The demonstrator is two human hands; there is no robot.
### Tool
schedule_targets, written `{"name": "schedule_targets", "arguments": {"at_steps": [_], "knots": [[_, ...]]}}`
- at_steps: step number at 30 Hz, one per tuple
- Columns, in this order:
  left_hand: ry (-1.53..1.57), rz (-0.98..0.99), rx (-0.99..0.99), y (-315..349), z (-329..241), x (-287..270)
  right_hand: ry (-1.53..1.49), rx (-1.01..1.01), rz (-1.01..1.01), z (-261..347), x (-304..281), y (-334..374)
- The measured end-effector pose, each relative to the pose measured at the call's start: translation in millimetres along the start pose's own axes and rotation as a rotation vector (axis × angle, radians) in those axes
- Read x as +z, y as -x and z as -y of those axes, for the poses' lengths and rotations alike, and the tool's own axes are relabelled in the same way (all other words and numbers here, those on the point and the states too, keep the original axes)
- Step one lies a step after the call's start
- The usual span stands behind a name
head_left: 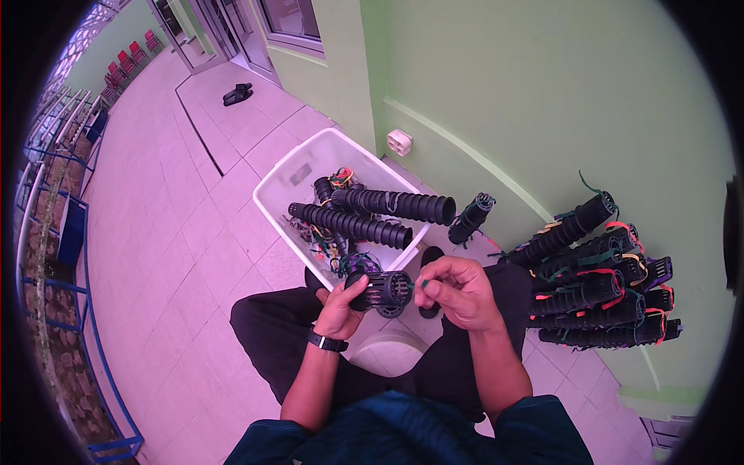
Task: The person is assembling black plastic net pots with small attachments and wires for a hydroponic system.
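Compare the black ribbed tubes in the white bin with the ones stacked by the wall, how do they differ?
The bin tubes lie loose and crossed in the white bin; the wall stack lies on the floor in tidy rows.
The bin tubes look bare, with loose coloured ties beneath; the wall stack tubes carry red, yellow and green ties.
The bin tubes are few; the wall stack has many.
Both are black ribbed tubes.

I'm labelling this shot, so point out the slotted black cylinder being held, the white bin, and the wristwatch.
slotted black cylinder (382, 291), head view, on its slotted side
white bin (273, 196), head view, on its left rim
wristwatch (328, 342), head view, on its black band
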State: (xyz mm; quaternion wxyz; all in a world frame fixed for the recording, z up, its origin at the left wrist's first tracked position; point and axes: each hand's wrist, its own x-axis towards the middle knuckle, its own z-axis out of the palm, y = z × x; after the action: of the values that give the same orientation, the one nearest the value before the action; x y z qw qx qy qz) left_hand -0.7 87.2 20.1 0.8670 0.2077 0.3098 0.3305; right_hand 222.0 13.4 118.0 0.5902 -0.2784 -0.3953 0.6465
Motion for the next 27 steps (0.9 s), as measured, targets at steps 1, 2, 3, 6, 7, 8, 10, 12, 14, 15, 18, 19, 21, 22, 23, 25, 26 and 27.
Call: {"name": "schedule_targets", "arguments": {"at_steps": [1, 2, 3, 6, 7, 8, 10, 12, 14, 15, 18, 19, 21, 22, 23, 25, 26, 27], "knots": [[0.02, -0.021, 0.001, -1, -1, 1, -0.029, -0.061, -0.042, -1, -3, 0], [0.02, -0.021, 0.004, -2, -3, 2, -0.058, -0.122, -0.084, -3, -5, 0], [0.035, -0.005, 0.004, -1, -4, 4, 0.003, -0.119, -0.086, -4, -10, 4], [0.049, 0.021, 0.02, 3, -7, 2, 0.284, -0.117, -0.148, -11, -6, 6], [0.047, 0.04, 0.032, 4, -8, 1, 0.282, -0.114, -0.147, -13, -4, 6], [0.047, 0.037, 0.032, 4, -8, 1, 0.427, -0.11, -0.146, -16, -2, 6], [0.052, 0.062, 0.065, 4, -9, 1, 0.719, -0.101, -0.144, -22, 1, 6], [0.035, 0.077, 0.07, 6, -10, 2, 0.746, -0.094, -0.164, -27, 7, 6], [0.018, 0.096, 0.076, 7, -11, 4, 1.096, -0.184, -0.204, -29, 11, 6], [0.011, 0.099, 0.081, 7, -11, 4, 1.097, -0.184, -0.204, -30, 13, 5], [-0.008, 0.1, 0.089, 7, -12, 5, 1.114, -0.193, -0.27, -35, 19, 3], [-0.018, 0.102, 0.089, 7, -11, 6, 1.117, -0.172, -0.27, -36, 19, 3], [-0.022, 0.098, 0.094, 5, -9, 4, 1.122, -0.151, -0.27, -39, 19, 3], [-0.027, 0.094, 0.101, 5, -9, 3, 1.099, -0.141, -0.251, -40, 19, 4], [-0.027, 0.093, 0.101, 5, -9, 3, 1.076, -0.131, -0.232, -42, 18, 4], [-0.015, 0.108, 0.086, 5, -10, 4, 0.993, -0.104, -0.207, -45, 16, 3], [-0.014, 0.109, 0.084, 5, -10, 4, 0.91, -0.077, -0.183, -47, 14, 3], [-0.018, 0.113, 0.089, 5, -9, 4, 0.911, -0.076, -0.184, -48, 14, 3]]}}
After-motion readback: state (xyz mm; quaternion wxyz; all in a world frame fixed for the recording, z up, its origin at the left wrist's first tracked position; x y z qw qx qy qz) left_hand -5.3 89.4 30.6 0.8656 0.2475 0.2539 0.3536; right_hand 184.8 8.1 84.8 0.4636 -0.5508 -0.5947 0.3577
